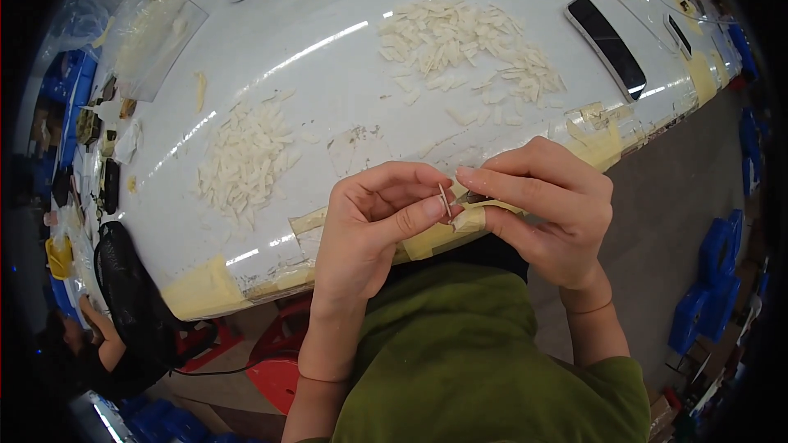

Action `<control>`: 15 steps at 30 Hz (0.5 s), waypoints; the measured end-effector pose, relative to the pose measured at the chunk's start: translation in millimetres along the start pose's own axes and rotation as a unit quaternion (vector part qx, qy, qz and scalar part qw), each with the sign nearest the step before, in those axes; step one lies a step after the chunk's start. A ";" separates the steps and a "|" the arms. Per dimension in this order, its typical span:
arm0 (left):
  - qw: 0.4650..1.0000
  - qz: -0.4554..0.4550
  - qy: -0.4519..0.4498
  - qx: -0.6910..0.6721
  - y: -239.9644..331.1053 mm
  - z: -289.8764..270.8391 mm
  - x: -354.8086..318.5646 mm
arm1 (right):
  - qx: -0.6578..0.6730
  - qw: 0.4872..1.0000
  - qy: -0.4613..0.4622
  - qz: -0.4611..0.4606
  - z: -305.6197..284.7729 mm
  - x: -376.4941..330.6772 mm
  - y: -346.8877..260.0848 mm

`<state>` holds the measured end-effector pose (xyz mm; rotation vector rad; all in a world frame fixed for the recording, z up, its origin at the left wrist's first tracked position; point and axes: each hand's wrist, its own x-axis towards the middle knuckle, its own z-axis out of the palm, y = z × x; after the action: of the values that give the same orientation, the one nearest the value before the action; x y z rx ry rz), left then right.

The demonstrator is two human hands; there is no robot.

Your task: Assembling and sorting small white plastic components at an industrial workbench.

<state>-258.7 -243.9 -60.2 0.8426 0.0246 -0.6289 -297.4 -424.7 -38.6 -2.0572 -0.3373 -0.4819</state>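
Note:
Near the table's front edge, my left hand (361,226) pinches a small thin pale piece (444,201) between thumb and fingers, seen nearly edge-on. My right hand (554,205) is closed on a small dark tool (476,196) whose narrow tip points at that piece. Most of the tool is hidden by the fingers, so its kind is unclear. Yellowish tape (469,220) wraps the tip of my right thumb. Beyond my hands lie two loose heaps of flat whitish slivers: a left heap (246,160) and a larger far heap (460,37).
The white table (328,90) has a front edge patched with yellow tape (201,287). A dark-screened phone (606,45) lies at the right, a clear plastic bag (152,41) at far left. A black bag (131,287) and red stool (275,377) stand left; another person's arm (103,332) shows there.

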 end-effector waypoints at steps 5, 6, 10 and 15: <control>1.000 0.005 -0.018 0.010 -2.1 -9.3 -0.3 | -0.018 1.000 -0.004 -0.013 1.5 -1.4 1.4; 1.000 0.008 -0.022 0.011 -2.9 -10.9 -0.4 | -0.019 1.000 -0.009 -0.016 1.6 -1.7 1.9; 0.999 0.011 -0.034 0.005 -6.6 -15.4 1.3 | -0.024 0.999 -0.020 -0.026 2.5 -2.7 4.3; 0.998 0.002 -0.051 -0.023 -11.2 -17.5 4.7 | -0.028 0.999 -0.018 -0.039 3.6 -2.8 5.4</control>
<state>-256.9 -239.6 -81.0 0.7661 -0.0543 -0.6641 -296.9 -424.5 -45.6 -2.1156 -0.4321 -0.5066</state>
